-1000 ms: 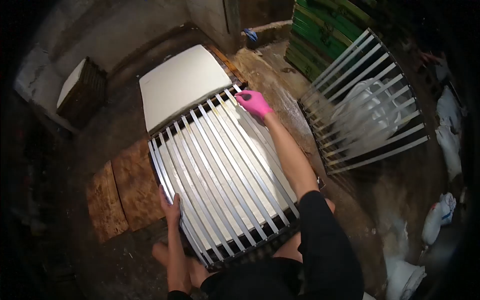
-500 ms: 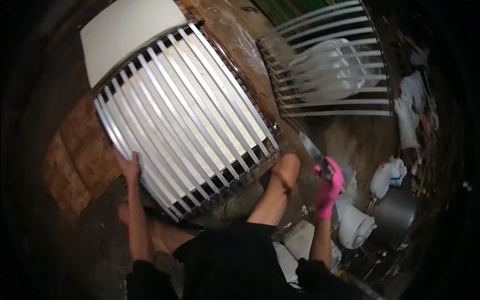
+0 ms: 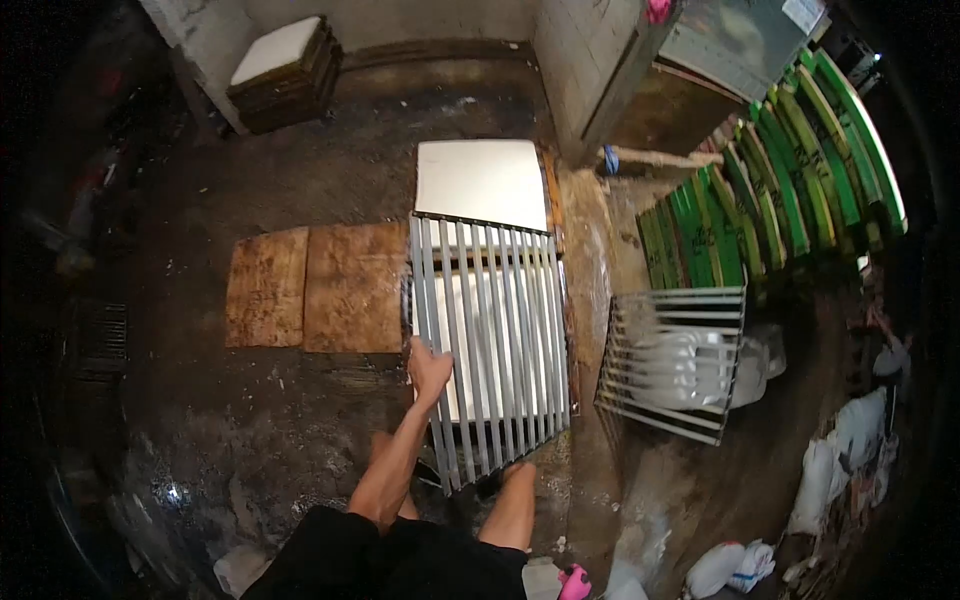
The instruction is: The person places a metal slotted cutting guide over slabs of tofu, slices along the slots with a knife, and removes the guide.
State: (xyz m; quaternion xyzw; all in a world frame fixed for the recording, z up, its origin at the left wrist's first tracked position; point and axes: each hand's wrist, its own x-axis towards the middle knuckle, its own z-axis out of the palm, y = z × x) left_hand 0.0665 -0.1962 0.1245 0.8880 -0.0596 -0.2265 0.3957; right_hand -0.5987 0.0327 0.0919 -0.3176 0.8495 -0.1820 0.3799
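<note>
My bare left hand is closed around the left edge of a metal slatted rack. The rack slopes over a white slab that shows between its bars. Beyond its far end lies another smooth white slab. My right hand, in a pink glove, shows only in part at the bottom edge beside my leg. Its fingers are hidden, and no knife is visible now.
Brown boards lie left on the wet floor. A second slatted rack stands right, with whitish plastic behind its bars. Green slatted panels lean beyond it. White bags lie far right; a stack of slabs stands near the back wall.
The view has lifted and turned, showing more floor and the walls. My left hand still grips the rack. My gloved right hand, which held a knife, has dropped to the bottom edge of view.
</note>
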